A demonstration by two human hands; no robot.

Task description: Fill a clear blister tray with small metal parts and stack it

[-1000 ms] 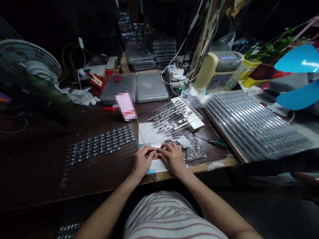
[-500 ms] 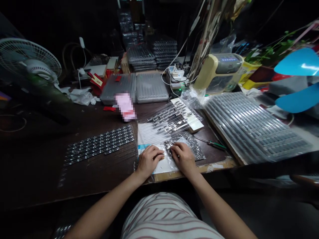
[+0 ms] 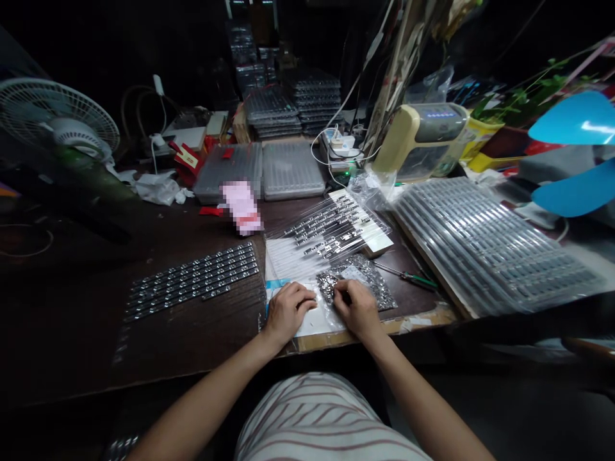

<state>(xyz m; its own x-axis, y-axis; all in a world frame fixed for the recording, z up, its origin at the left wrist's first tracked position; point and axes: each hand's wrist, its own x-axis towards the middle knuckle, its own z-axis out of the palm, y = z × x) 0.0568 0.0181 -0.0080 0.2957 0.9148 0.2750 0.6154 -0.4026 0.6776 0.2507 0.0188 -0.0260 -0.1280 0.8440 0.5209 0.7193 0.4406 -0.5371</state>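
Note:
My left hand (image 3: 289, 309) rests on the white sheet (image 3: 311, 324) at the table's front edge. Its thumb and fingers are closed together, and what they hold is too small to tell. My right hand (image 3: 359, 308) is pinched at the near left side of a clear bag of small shiny metal parts (image 3: 382, 288); anything between its fingertips is hidden. Loose metal parts (image 3: 327, 285) lie by its fingers. Beyond both hands, thin clear rods or tubes (image 3: 293, 256) lie side by side, and dark strips with shiny pieces (image 3: 321, 224) lie over them.
Rows of dark studded strips (image 3: 192, 278) lie on the left of the dark table (image 3: 182, 352). A green-handled screwdriver-like tool (image 3: 418, 279) lies right of the bag. Clear ribbed trays (image 3: 494, 243) fill the right side. Behind stand trays (image 3: 293, 169), a fan (image 3: 57, 118) and a cream machine (image 3: 418, 141).
My right hand has shifted slightly right, its fingers curling in more and uncovering more of the loose metal parts. My left hand has barely moved.

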